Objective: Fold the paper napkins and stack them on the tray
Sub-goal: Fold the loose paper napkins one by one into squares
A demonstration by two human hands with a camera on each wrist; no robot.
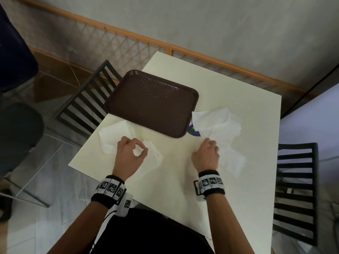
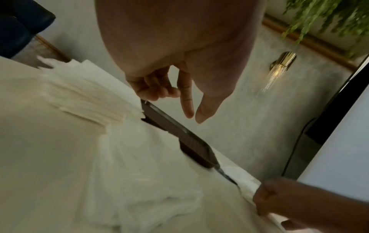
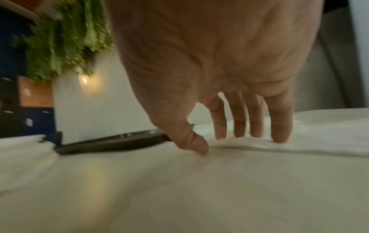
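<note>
An empty brown tray (image 1: 152,101) lies at the far left of the cream table (image 1: 179,195); its edge also shows as tray (image 2: 191,138) and tray (image 3: 111,141). A flat stack of white napkins (image 1: 111,136) sits left of my left hand, seen as the stack (image 2: 89,97). My left hand (image 1: 143,151) hovers over a loose napkin (image 1: 155,158), thumb and forefinger nearly meeting; the left hand (image 2: 194,117) holds nothing. A rumpled heap of napkins (image 1: 220,123) lies on the right. My right hand (image 1: 209,143) presses straight fingers on it; the right hand (image 3: 211,143) touches the napkin (image 3: 299,141).
Black slatted chairs stand at the table's left (image 1: 86,99) and right (image 1: 295,189). A purple and green round mark (image 1: 193,132) peeks out between tray and heap. A wooden lattice rail (image 1: 128,43) runs behind the table. My lap lies at the near edge.
</note>
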